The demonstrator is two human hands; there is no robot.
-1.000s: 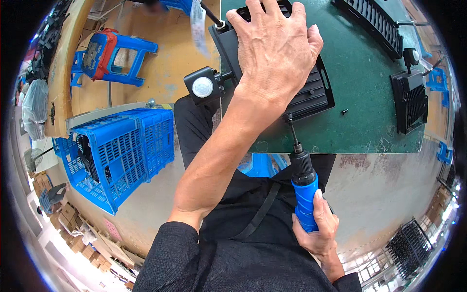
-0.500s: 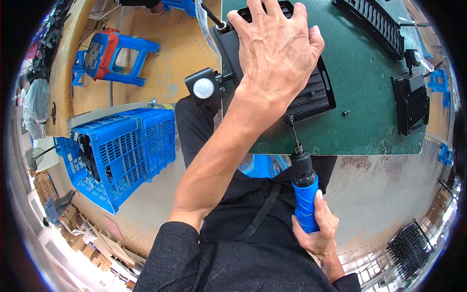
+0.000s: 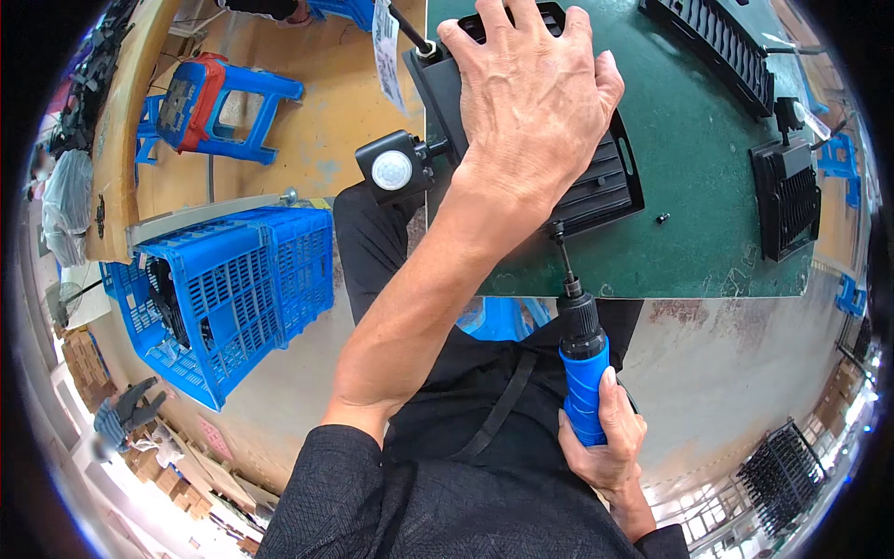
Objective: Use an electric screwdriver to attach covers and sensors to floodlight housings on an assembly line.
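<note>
A black finned floodlight point(image 3: 601, 191) lies on the green table top, with a square motion sensor point(image 3: 391, 170) with a white dome sticking out at its left. My left hand point(image 3: 535, 107) rests palm down across the floodlight, fingers spread over its back; part of the fingertips is cut off by the frame's upper edge. In my right hand point(image 3: 610, 438) is a blue-and-black power screwdriver point(image 3: 585, 373), gripped round its blue body and pointing away from me. Its bit touches a small dark part at the floodlight's near edge. A small black screw point(image 3: 662, 219) lies to the right.
Two more black floodlights, one at the far right point(image 3: 712, 47) and one nearer point(image 3: 787, 196), lie on the green table point(image 3: 694, 265). Left of my legs is a blue plastic crate point(image 3: 251, 289) with dark parts inside. A blue stool point(image 3: 237, 102) stands beyond it.
Both hands, the screwdriver and the floodlight keep practically the same places. A person in the background at lower left has shifted position.
</note>
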